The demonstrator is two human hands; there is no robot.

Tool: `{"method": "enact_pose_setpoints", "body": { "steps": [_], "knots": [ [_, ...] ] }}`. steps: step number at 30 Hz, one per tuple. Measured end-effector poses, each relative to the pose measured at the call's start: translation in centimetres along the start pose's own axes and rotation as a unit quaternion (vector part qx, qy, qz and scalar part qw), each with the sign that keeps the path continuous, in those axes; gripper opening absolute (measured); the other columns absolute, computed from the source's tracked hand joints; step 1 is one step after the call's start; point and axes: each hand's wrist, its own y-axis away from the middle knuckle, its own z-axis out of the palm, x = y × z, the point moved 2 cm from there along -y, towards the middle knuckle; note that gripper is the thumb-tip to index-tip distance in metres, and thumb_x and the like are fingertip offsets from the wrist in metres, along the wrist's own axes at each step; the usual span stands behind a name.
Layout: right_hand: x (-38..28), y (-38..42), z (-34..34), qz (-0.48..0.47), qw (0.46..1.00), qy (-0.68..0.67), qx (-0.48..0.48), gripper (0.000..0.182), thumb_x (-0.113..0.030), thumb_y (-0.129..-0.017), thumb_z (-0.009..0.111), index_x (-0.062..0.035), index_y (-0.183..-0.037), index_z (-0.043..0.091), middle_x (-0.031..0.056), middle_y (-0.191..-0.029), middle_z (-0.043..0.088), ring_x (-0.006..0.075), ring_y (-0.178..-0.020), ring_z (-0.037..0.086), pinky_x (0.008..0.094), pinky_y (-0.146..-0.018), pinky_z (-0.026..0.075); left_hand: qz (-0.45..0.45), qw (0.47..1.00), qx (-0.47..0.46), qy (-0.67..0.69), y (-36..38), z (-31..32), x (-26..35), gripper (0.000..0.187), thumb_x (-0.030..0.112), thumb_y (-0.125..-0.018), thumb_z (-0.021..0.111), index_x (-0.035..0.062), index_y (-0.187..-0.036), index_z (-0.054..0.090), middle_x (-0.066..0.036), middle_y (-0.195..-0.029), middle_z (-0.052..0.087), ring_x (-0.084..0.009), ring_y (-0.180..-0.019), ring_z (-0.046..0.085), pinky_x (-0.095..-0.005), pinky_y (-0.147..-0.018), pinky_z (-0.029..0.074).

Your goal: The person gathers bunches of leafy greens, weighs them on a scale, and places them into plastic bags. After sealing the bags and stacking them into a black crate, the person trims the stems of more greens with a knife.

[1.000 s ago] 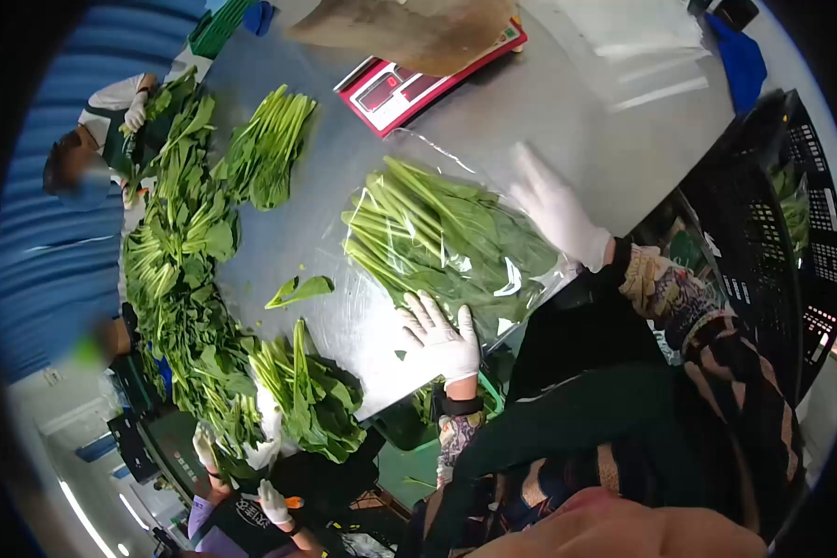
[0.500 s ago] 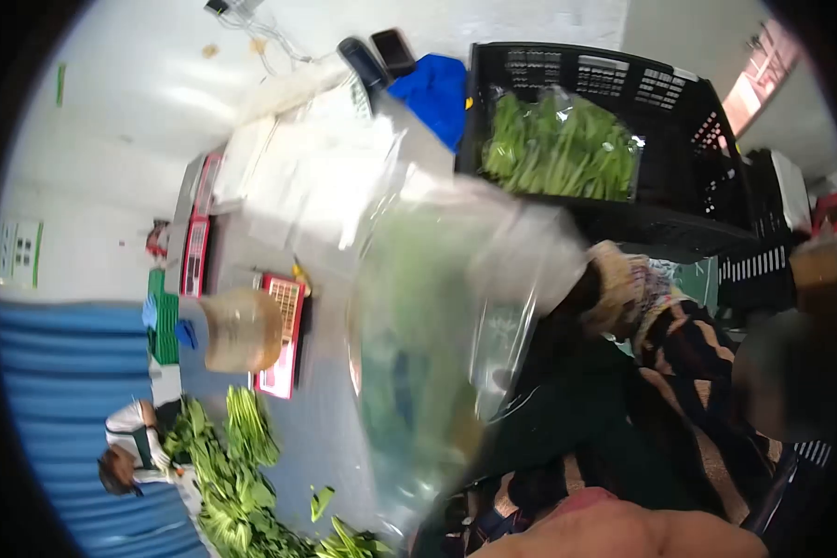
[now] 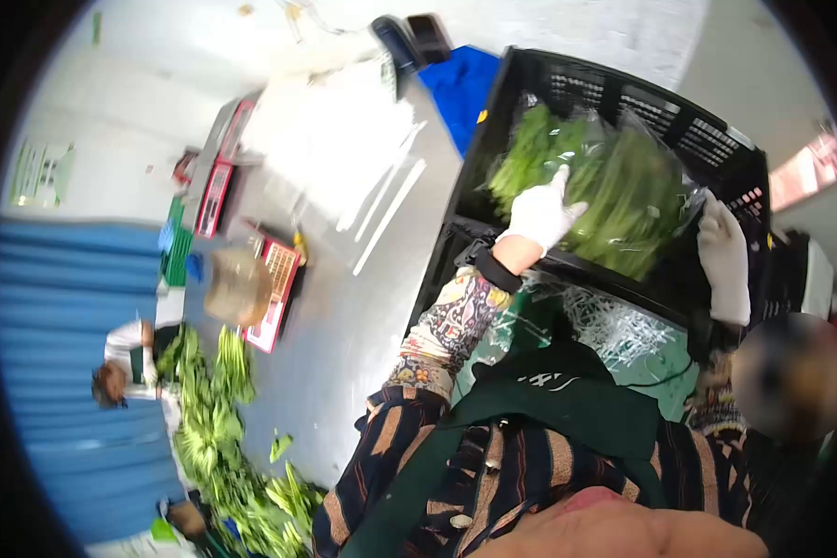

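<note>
Two clear bags of leafy greens lie in the black crate. The nearer-left bag is partly covered by the bag lying to its right. My left hand, in a white glove, rests on the bags with its index finger and thumb spread apart. At the right end of the crate, my gloved right hand has its fingertips closed at the edge of the right-hand bag. Part of its grip is hidden.
A pile of loose leafy greens covers the table's far left, where another person works. A red-edged scale, white sheets and a blue cloth are on the table. Shredded white strips lie below the crate.
The bag of greens that was raised in front of me, blurred, now lies in the crate beside the other bag. Both my hands have moved over to the crate, and the view has shifted.
</note>
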Motion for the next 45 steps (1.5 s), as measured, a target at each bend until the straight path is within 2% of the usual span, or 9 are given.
{"method": "enact_pose_setpoints", "body": {
  "steps": [6,17,23,31,35,38,39,41,45],
  "knots": [
    [9.8,4.0,8.7,0.018,0.925,0.375,-0.055,0.029,-0.009,-0.094,0.039,0.0029,-0.118,0.051,-0.0028,-0.077,0.039,0.0028,-0.063,0.037,0.0156,-0.052,0.028,-0.090,0.878,0.365,0.297,10.9,-5.0,-7.1,0.032,0.008,-0.084,0.061,0.0033,-0.115,0.057,-0.008,-0.085,0.067,-0.0089,-0.072,0.060,-0.0248,-0.068,0.049],
    [35.7,10.6,27.0,0.217,0.661,0.519,-0.496,0.022,-0.004,-0.088,0.047,0.0003,-0.107,0.058,0.0033,-0.073,0.058,0.0072,-0.063,0.052,0.0192,-0.057,0.039,-0.371,0.477,0.679,0.417,46.7,-10.8,-31.6,0.045,0.021,-0.087,0.059,0.0003,-0.125,0.045,-0.015,-0.113,0.057,-0.0215,-0.100,0.057,-0.0307,-0.086,0.045],
    [51.4,17.6,38.5,0.260,0.516,0.525,-0.625,0.024,-0.004,-0.086,0.052,0.0051,-0.108,0.057,0.0043,-0.079,0.063,0.0078,-0.073,0.057,0.0211,-0.068,0.045,-0.450,0.758,0.459,-0.110,53.0,-24.1,-42.3,0.120,0.041,-0.055,0.083,0.0023,-0.143,0.011,-0.027,-0.146,0.012,-0.0371,-0.137,0.013,-0.0439,-0.110,0.016],
    [62.1,17.6,35.2,0.267,0.472,0.641,-0.544,0.020,-0.008,-0.087,0.053,0.0042,-0.101,0.060,0.0071,-0.074,0.064,0.0113,-0.070,0.060,0.0239,-0.066,0.048,-0.492,0.810,0.126,-0.293,58.7,-32.9,-64.0,0.142,0.052,-0.037,0.085,0.0098,-0.145,0.003,-0.026,-0.148,0.003,-0.0406,-0.137,0.002,-0.0501,-0.110,0.006],
    [63.8,14.8,31.2,0.296,0.557,0.686,-0.364,0.020,-0.008,-0.088,0.050,0.0051,-0.097,0.063,0.0083,-0.072,0.063,0.0128,-0.068,0.060,0.0237,-0.064,0.048,-0.528,0.842,0.110,-0.019,60.6,-35.8,-72.0,0.146,0.055,-0.036,0.085,0.0145,-0.145,-0.003,-0.019,-0.149,0.003,-0.0377,-0.137,0.011,-0.0496,-0.109,0.019],
    [64.4,13.5,30.1,0.359,0.556,0.691,-0.291,0.029,-0.012,-0.090,0.051,0.0047,-0.113,0.055,0.0102,-0.084,0.064,0.0132,-0.074,0.060,0.0236,-0.064,0.047,-0.559,0.819,0.040,-0.122,59.7,-36.3,-73.9,0.140,0.056,-0.038,0.084,0.0113,-0.144,0.004,-0.016,-0.144,0.025,-0.0346,-0.129,0.031,-0.0432,-0.105,0.031],
    [64.9,12.8,30.6,0.368,0.665,0.594,-0.262,0.037,-0.016,-0.091,0.051,0.0032,-0.122,0.046,0.0107,-0.093,0.062,0.0127,-0.079,0.059,0.0232,-0.066,0.047,-0.551,0.823,0.054,-0.126,59.6,-36.2,-73.7,0.137,0.055,-0.038,0.084,0.0093,-0.144,0.011,-0.017,-0.139,0.035,-0.0339,-0.125,0.037,-0.0440,-0.103,0.032],
    [65.7,11.0,31.5,0.376,0.797,0.401,-0.251,0.061,-0.027,-0.093,0.050,-0.0014,-0.140,0.019,0.0092,-0.116,0.053,0.0114,-0.090,0.056,0.0219,-0.071,0.045,-0.555,0.805,0.102,-0.182,59.4,-35.4,-71.7,0.104,0.046,-0.052,0.081,0.0087,-0.137,0.034,-0.016,-0.120,0.055,-0.0314,-0.115,0.048,-0.0424,-0.095,0.040],
    [68.0,7.2,33.9,0.401,0.829,0.327,-0.213,0.040,-0.027,-0.094,0.050,-0.0028,-0.126,0.042,0.0025,-0.101,0.056,0.0118,-0.079,0.055,0.0210,-0.067,0.044,-0.559,0.785,0.213,-0.164,59.2,-30.8,-67.7,0.059,0.037,-0.060,0.074,0.0081,-0.107,0.056,-0.014,-0.092,0.065,-0.0308,-0.089,0.061,-0.0390,-0.081,0.047]
  ]
}}
